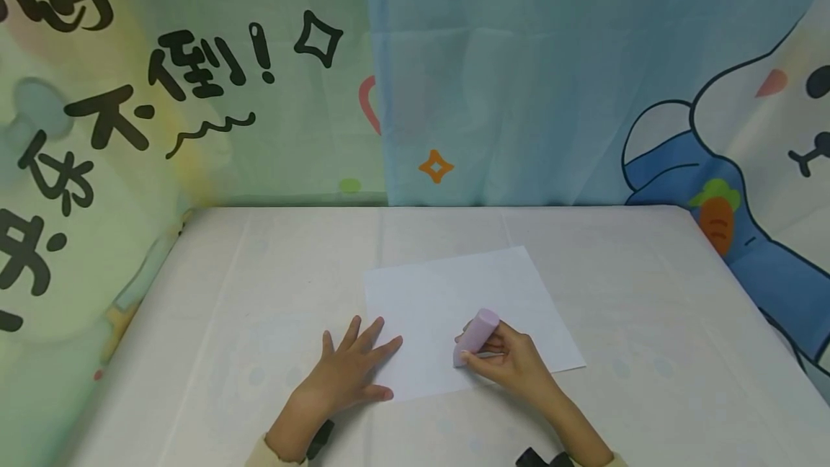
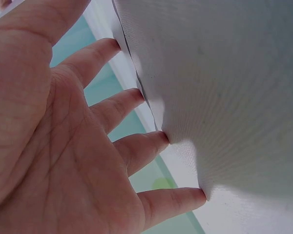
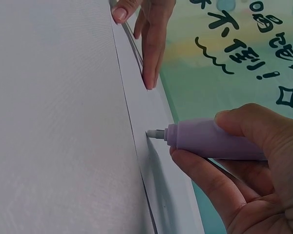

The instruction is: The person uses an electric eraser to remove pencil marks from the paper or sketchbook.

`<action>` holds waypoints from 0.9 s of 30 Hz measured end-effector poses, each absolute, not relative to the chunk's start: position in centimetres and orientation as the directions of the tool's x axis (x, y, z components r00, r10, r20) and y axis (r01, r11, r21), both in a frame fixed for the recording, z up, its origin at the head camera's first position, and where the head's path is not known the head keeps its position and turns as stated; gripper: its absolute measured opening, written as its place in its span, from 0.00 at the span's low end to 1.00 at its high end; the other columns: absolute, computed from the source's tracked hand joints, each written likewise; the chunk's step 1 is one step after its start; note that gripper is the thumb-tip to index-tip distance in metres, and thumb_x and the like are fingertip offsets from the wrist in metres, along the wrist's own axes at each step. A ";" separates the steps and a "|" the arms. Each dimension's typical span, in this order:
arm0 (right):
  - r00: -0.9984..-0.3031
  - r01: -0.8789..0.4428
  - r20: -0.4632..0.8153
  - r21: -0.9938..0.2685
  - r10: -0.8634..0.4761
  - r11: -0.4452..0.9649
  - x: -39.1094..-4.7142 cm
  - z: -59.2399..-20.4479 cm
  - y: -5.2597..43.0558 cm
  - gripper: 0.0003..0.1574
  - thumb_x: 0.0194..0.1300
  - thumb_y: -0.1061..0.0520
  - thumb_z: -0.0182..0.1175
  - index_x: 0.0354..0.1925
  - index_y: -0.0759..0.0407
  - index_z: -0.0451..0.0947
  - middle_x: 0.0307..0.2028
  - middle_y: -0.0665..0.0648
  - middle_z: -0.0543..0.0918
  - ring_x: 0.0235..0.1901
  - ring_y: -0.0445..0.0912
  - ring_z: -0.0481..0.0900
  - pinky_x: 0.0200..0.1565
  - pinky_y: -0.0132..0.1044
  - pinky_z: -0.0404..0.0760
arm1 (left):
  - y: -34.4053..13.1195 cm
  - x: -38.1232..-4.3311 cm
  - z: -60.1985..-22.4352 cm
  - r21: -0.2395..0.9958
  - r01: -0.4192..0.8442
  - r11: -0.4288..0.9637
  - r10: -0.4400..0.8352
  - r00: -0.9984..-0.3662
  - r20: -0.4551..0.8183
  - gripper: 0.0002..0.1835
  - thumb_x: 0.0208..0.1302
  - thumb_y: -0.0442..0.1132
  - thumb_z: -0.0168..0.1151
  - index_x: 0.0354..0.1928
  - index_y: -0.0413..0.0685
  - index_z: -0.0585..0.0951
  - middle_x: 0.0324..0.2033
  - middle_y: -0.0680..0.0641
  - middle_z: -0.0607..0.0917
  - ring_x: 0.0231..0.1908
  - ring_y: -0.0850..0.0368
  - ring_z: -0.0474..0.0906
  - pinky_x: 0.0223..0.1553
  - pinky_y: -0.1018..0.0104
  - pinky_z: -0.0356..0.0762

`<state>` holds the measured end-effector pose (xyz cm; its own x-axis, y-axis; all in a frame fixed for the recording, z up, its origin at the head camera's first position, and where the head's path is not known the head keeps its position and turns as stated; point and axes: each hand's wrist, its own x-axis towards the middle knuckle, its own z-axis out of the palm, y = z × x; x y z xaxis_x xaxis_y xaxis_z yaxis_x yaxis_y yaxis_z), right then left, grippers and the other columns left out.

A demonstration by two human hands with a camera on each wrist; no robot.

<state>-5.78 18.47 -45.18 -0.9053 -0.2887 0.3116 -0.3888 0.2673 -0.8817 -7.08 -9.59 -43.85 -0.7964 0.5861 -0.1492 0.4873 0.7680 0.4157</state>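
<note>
A white sheet of paper (image 1: 447,290) lies slightly turned on the white-covered table. My right hand (image 1: 521,366) holds a thick lavender marker (image 1: 477,337) between thumb and fingers over the sheet's lower part. Seen from the right wrist, the marker (image 3: 215,139) has a narrow grey tip that points down at the paper (image 3: 168,190) and appears to touch it. At the sheet's lower left, my left hand (image 1: 346,375) lies with fingers spread, partly on the paper and partly on the cloth. In the left wrist view, this hand (image 2: 73,141) has its fingertips against the surface and holds nothing.
The tabletop (image 1: 259,258) has a pale cloth on it and runs back to a hanging printed curtain (image 1: 493,92) in green and blue. Dark straps (image 1: 541,458) show near the wrists at the bottom edge.
</note>
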 end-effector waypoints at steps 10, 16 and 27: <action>-0.911 -0.383 0.306 -0.878 -0.276 0.289 -5.8 -45.2 18.5 0.20 0.53 0.74 0.68 0.45 0.76 0.74 0.38 0.71 0.85 0.37 0.34 0.84 0.35 0.31 0.84 | -9.6 -7.1 -43.8 0.419 0.485 0.768 0.586 -0.796 -0.153 0.41 0.55 0.56 0.68 0.71 0.55 0.68 0.72 0.38 0.61 0.72 0.30 0.49 0.58 0.20 0.48; -0.902 -0.407 0.327 -0.863 -0.283 0.299 -5.7 -45.2 18.6 0.20 0.53 0.74 0.68 0.45 0.75 0.73 0.38 0.71 0.85 0.38 0.35 0.84 0.35 0.31 0.84 | -9.6 -7.1 -43.9 0.424 0.482 0.767 0.585 -0.796 -0.155 0.41 0.55 0.55 0.68 0.70 0.54 0.68 0.72 0.38 0.61 0.72 0.29 0.49 0.58 0.19 0.48; -0.895 -0.425 0.349 -0.854 -0.277 0.298 -5.8 -45.2 18.9 0.21 0.51 0.76 0.67 0.44 0.78 0.73 0.37 0.73 0.84 0.37 0.34 0.84 0.33 0.31 0.84 | -9.6 -7.1 -43.8 0.417 0.489 0.766 0.588 -0.795 -0.148 0.41 0.55 0.55 0.69 0.70 0.54 0.68 0.72 0.38 0.61 0.71 0.29 0.50 0.58 0.20 0.49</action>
